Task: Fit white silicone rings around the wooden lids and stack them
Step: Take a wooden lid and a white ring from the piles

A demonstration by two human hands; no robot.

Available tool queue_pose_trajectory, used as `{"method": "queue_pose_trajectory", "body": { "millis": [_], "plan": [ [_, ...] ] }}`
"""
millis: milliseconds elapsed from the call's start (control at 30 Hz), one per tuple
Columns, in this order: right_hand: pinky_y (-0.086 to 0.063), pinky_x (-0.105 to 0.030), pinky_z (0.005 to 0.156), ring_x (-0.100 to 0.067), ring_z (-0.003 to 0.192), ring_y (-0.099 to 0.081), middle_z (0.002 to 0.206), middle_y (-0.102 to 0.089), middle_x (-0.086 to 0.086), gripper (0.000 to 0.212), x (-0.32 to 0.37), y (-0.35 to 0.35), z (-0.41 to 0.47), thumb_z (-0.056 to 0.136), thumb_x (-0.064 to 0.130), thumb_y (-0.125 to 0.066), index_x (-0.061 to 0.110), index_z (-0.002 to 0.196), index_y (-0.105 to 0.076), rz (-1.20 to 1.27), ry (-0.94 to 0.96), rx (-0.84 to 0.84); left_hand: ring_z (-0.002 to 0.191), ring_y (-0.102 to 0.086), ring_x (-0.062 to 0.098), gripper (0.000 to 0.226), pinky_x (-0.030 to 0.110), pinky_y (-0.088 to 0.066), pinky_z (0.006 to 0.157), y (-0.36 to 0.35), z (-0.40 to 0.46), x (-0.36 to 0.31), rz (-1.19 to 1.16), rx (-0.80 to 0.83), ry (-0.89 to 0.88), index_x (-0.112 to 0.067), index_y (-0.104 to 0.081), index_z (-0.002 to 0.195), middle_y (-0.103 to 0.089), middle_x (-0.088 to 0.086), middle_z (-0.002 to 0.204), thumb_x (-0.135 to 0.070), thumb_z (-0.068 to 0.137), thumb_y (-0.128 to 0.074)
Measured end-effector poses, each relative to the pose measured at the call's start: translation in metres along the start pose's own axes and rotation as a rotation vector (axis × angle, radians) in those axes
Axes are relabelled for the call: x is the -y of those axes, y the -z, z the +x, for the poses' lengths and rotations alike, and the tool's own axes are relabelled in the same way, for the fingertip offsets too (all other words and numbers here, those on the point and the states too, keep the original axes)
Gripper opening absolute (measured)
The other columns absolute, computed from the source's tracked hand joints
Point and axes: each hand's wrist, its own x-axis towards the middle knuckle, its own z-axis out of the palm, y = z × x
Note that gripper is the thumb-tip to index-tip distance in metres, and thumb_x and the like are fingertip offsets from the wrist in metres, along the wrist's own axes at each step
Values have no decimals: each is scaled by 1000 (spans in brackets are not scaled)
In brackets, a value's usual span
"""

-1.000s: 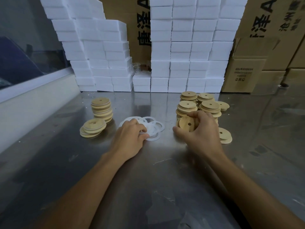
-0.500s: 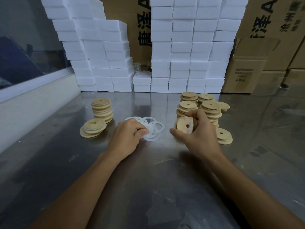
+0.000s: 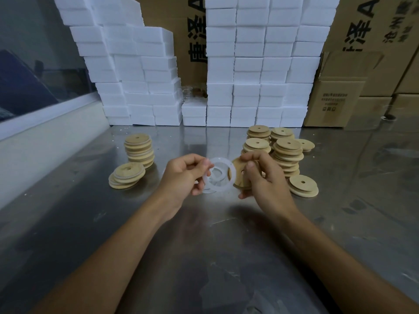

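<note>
The left hand (image 3: 186, 175) pinches a white silicone ring (image 3: 221, 174) by its edge, hole facing the wooden lid (image 3: 238, 175) gripped on edge in the right hand (image 3: 263, 177), likely so the ring can be stretched over the rim. Spare rings (image 3: 209, 189) lie beneath; bare lid stacks (image 3: 288, 152) wait right, finished stacks (image 3: 138, 150) left.
</note>
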Motion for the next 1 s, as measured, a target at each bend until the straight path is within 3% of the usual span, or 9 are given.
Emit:
{"method": "queue_pose_trajectory", "body": {
  "millis": [100, 267, 433, 500, 667, 1000],
  "plan": [
    [-55, -29, 53, -13, 74, -65, 88, -66, 11, 21, 3, -5, -3, 103, 34, -46, 24, 97, -64, 92, -63, 51, 55, -48, 22, 21, 23, -39, 42, -10, -2, 6, 78, -29, -18, -11, -71, 79, -58, 13, 65, -17, 96, -60],
    [-51, -29, 43, -19, 64, -61, 81, -62, 1, 9, 1, -9, -6, 100, 21, -55, 15, 95, -60, -47, 92, 41, 53, -55, 23, 15, 26, -44, 42, -17, -3, 14, 185, -66, -78, -11, -68, 86, -60, 4, 56, -23, 94, -64],
    [-49, -28, 43, -22, 62, -60, 81, -62, -5, 7, -1, -9, -7, 100, 20, -54, 18, 95, -58, -74, 139, 36, 53, -60, 18, 18, 26, -43, 41, -20, -4, 19, 239, -9, -43, -17, -66, 103, -70, 0, 92, -29, 89, -69],
    [-50, -29, 45, -23, 64, -61, 80, -64, -3, 6, -2, -8, -8, 99, 23, -54, 23, 94, -58, -127, 160, 29, 54, -60, 19, 22, 25, -43, 43, -21, -3, 20, 248, 42, -22, -14, -68, 106, -71, 5, 92, -29, 90, -68],
    [-53, -32, 55, -9, 68, -62, 79, -66, 11, 7, -4, -6, -6, 98, 28, -57, 28, 91, -58, -207, 179, -2, 55, -61, 16, 9, 24, -42, 42, -15, -1, 20, 221, -16, -69, -19, -72, 93, -72, 0, 84, -24, 86, -74],
    [-59, -39, 66, -12, 73, -69, 78, -71, 3, 10, -2, -1, -1, 95, 17, -63, 20, 85, -64, -209, 113, -25, 52, -63, 18, 5, 28, -48, 44, -12, 1, 22, 266, 5, -156, -18, -72, 85, -71, 1, 80, -16, 83, -76]
  ]
}}
